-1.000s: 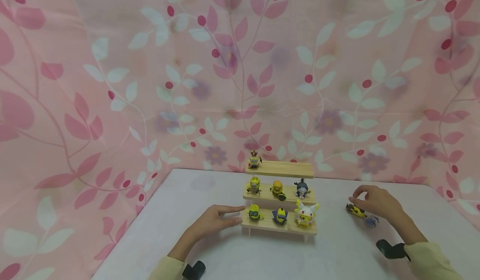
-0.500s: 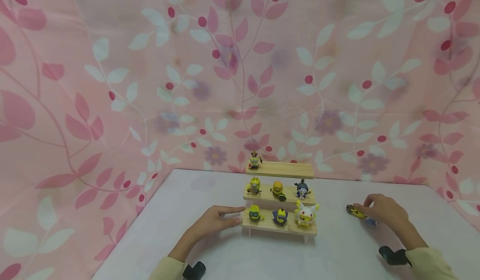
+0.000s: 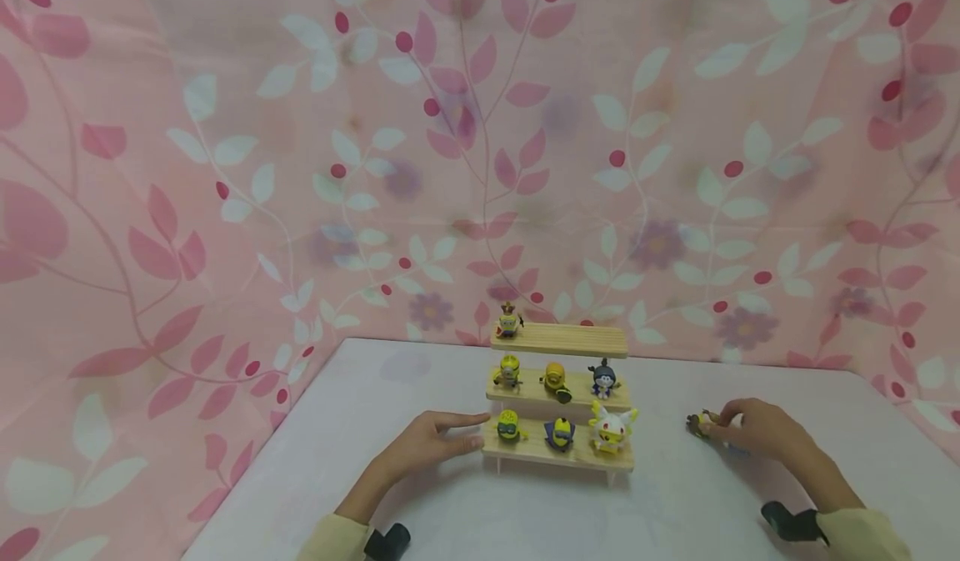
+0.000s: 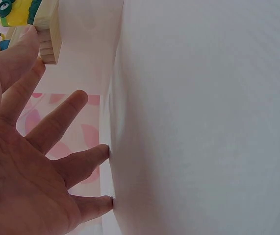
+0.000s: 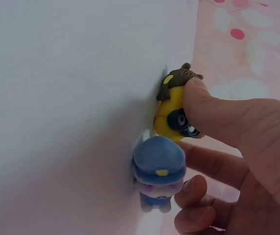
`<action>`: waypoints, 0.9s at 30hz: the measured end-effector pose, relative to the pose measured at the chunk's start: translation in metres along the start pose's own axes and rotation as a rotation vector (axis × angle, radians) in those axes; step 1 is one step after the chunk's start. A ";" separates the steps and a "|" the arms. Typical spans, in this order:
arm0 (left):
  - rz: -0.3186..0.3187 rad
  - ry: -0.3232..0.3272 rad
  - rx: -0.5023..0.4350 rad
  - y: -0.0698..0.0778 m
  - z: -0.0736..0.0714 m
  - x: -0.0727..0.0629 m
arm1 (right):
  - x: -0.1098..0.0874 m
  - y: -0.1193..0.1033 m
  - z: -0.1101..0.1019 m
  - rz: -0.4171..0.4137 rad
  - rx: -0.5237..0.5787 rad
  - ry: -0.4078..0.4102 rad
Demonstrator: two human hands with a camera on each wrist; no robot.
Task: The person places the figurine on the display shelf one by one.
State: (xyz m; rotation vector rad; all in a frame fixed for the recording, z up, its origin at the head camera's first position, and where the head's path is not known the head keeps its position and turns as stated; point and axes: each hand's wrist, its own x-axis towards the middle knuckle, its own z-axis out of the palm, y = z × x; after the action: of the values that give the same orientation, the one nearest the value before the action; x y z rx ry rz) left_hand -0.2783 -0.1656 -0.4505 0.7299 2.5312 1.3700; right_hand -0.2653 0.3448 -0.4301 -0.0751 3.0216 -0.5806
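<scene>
In the head view, my right hand (image 3: 761,432) pinches a small yellow figurine (image 3: 702,422) at the right side of the table. The right wrist view shows my thumb against that figurine's side, near its brown top (image 5: 179,81); it lies close to the white surface. Beside it is a blue-capped figurine (image 5: 159,171), near my curled lower fingers. With fingers spread and mostly straight, my left hand (image 3: 427,444) touches the left end of a three-tier wooden display stand (image 3: 558,457). The left wrist view has thumb and index finger at the plank's end (image 4: 49,39).
Several figurines stand on the lower two tiers, among them a white-hooded one (image 3: 611,429) and a dark-haired one (image 3: 603,379). A crowned figurine (image 3: 508,322) occupies the top tier's left end. Behind the white table (image 3: 420,511) hangs a pink floral cloth (image 3: 480,169).
My right hand has come down onto the yellow figurine and pinched it, shifting it slightly and covering most of the blue one in the head view. My left hand has stayed in place.
</scene>
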 end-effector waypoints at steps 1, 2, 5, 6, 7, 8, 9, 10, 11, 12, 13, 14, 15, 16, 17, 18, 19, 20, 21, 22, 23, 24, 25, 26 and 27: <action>-0.003 -0.001 0.001 0.000 0.000 0.000 | 0.000 0.000 0.001 -0.007 -0.002 0.003; -0.006 -0.001 0.003 0.000 0.000 0.000 | 0.000 0.001 0.003 -0.013 -0.003 0.006; -0.015 0.001 0.008 0.001 0.000 -0.001 | 0.000 0.001 0.005 -0.017 -0.006 0.013; -0.017 0.001 0.009 0.001 0.000 -0.001 | 0.000 0.001 0.006 -0.017 -0.008 0.015; -0.018 0.000 0.009 0.001 0.000 -0.001 | -0.001 0.001 0.006 -0.012 -0.007 0.016; -0.018 -0.001 0.008 0.001 0.000 -0.001 | -0.001 0.001 0.006 -0.007 -0.004 0.016; -0.018 -0.002 0.006 0.001 0.000 -0.001 | -0.001 0.001 0.006 -0.001 -0.004 0.015; -0.017 -0.002 0.006 0.001 0.000 -0.001 | -0.002 0.001 0.006 0.002 -0.003 0.015; -0.016 -0.003 0.005 0.001 0.000 -0.001 | -0.002 0.001 0.006 0.005 0.001 0.014; -0.016 -0.004 0.005 0.001 0.000 -0.001 | -0.002 0.001 0.006 0.008 0.004 0.014; -0.016 -0.004 0.004 0.001 0.000 0.000 | -0.003 0.001 0.006 0.011 0.008 0.014; -0.017 -0.004 0.006 0.001 0.000 0.000 | -0.003 0.001 0.006 0.013 0.010 0.013; -0.018 -0.004 0.008 0.001 0.000 0.000 | -0.003 0.001 0.006 0.016 0.012 0.013; -0.021 -0.004 0.010 0.002 0.000 0.000 | -0.003 0.001 0.006 0.017 0.015 0.012; -0.023 -0.004 0.010 0.002 0.000 0.000 | -0.003 0.001 0.006 0.021 0.017 0.011; -0.026 -0.004 0.012 0.002 0.000 0.000 | -0.003 0.001 0.006 0.021 0.019 0.012; -0.027 -0.004 0.012 0.002 0.000 0.000 | -0.004 0.002 0.005 0.017 0.020 0.013; -0.029 -0.004 0.013 0.002 0.000 0.000 | -0.004 0.002 0.005 0.018 0.020 0.015; -0.029 -0.005 0.012 0.002 0.000 0.000 | -0.004 0.003 0.005 0.014 0.021 0.022; -0.030 -0.005 0.010 0.002 0.000 0.000 | -0.004 0.003 0.004 0.010 0.021 0.029; -0.031 -0.005 0.007 0.002 0.000 0.000 | -0.005 0.004 0.004 0.005 0.023 0.038; -0.032 -0.005 0.006 0.002 0.000 0.000 | -0.005 0.004 0.003 -0.005 0.028 0.050; -0.033 -0.005 0.002 0.003 0.000 0.000 | -0.006 0.003 0.002 -0.011 0.033 0.060; -0.034 -0.006 0.000 0.003 0.000 0.000 | -0.007 0.003 0.002 -0.015 0.036 0.074; -0.035 -0.006 -0.002 0.003 0.000 0.000 | -0.007 0.002 0.001 -0.020 0.042 0.084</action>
State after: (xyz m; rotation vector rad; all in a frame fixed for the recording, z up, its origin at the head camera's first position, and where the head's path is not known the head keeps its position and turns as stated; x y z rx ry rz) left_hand -0.2774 -0.1641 -0.4485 0.6846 2.5252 1.3568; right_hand -0.2579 0.3469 -0.4317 -0.0810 3.0915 -0.6644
